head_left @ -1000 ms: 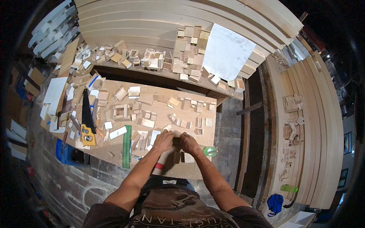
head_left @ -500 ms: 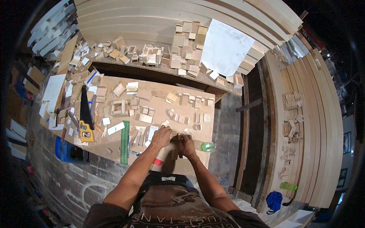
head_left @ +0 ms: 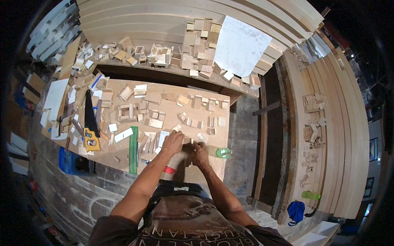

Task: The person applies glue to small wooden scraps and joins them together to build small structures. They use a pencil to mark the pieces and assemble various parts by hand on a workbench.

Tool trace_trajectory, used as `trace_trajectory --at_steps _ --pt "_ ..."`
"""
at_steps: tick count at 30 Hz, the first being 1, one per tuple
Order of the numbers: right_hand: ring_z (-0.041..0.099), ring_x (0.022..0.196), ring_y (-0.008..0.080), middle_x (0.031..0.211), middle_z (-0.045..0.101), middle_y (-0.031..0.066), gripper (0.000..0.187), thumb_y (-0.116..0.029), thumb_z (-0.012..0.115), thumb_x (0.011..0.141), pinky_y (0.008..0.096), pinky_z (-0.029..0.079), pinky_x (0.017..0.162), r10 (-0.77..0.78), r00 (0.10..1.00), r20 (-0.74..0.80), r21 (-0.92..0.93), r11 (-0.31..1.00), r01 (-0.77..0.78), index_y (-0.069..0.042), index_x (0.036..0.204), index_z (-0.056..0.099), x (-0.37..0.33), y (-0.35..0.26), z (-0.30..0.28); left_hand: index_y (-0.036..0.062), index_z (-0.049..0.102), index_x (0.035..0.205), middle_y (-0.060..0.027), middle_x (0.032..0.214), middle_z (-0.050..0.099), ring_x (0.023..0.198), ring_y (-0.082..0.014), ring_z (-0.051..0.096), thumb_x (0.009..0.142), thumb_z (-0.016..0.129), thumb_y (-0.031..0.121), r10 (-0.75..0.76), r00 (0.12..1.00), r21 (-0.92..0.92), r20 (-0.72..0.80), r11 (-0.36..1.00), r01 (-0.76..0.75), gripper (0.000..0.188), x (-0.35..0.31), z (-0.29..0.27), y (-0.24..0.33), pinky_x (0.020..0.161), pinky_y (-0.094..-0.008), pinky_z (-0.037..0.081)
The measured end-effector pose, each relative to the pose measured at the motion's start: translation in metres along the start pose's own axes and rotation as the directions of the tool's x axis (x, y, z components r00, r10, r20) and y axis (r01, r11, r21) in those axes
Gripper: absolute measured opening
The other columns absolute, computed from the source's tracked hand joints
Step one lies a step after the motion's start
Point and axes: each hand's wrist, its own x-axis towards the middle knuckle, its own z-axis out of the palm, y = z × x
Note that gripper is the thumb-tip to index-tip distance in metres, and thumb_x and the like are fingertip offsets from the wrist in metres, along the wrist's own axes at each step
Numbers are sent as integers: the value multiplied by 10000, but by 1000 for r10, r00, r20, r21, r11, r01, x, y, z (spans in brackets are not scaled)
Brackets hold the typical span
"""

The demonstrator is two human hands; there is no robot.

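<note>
My left hand (head_left: 172, 142) is over the front part of the plywood table (head_left: 160, 97), its fingers curled together. What they hold, if anything, is hidden; a small pale wood scrap (head_left: 177, 128) shows just beyond its fingertips. Close by on the right, my right hand (head_left: 200, 156) has thumb and fingers pinched on a small wooden piece (head_left: 194, 150), mostly covered by the fingers. A short light wood strip (head_left: 191, 140) shows in the gap between the hands. Beneath them the tabletop lies in shadow. A red piece (head_left: 168, 169) lies by my left forearm.
A yellow-handled saw (head_left: 92, 139) and a green strip (head_left: 133, 151) lie to the left. Small wooden box-like parts (head_left: 156, 119) spread across the table. A green round container (head_left: 223, 153) stands near the right edge. Beyond, a shelf carries stacked blocks (head_left: 197, 51) and a white sheet (head_left: 242, 47).
The whole view has shifted slightly. My right hand has turned a little around its wooden piece, and the light strip between the hands now shows more clearly. My left hand stays nearly in place.
</note>
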Motion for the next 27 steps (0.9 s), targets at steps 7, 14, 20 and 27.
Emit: trace_trajectory --at_steps 7,14,20,27 --pt "559 1082 387 1182 585 170 438 -100 704 731 482 477 894 0 999 -33 -36 999 -1 -65 1162 637 0 -25 -23 31 634 1083 -93 1127 618 1132 -321 557 707 626 -38 -25 994 -38 107 999 29 382 0 -4 -3 902 -449 531" --pt "486 1217 379 1344 512 164 662 -114 723 745 500 423 969 -76 994 -79 -101 993 68 -100 1367 495 6 -24 -17 22 646 1047 -105 1079 620 1096 -333 569 720 570 -65 19 1000 -148 -14 989 -21 346 -3 -2 -9 892 -432 543" --pt "447 1285 341 1417 489 96 806 -126 767 746 526 374 1009 -76 988 138 -215 971 105 -123 1458 391 22 -36 -37 22 649 1050 -108 1087 615 1095 -334 564 726 574 -62 25 1000 -157 3 987 -25 343 -2 2 -14 900 -425 541" --pt "504 1219 331 1269 597 99 700 -59 687 776 546 406 957 -195 962 191 -213 948 235 -108 1422 420 37 -39 -41 17 654 1023 -121 1071 603 1108 -347 552 721 586 -62 32 999 -159 -10 987 -34 320 -2 5 -17 907 -423 534"
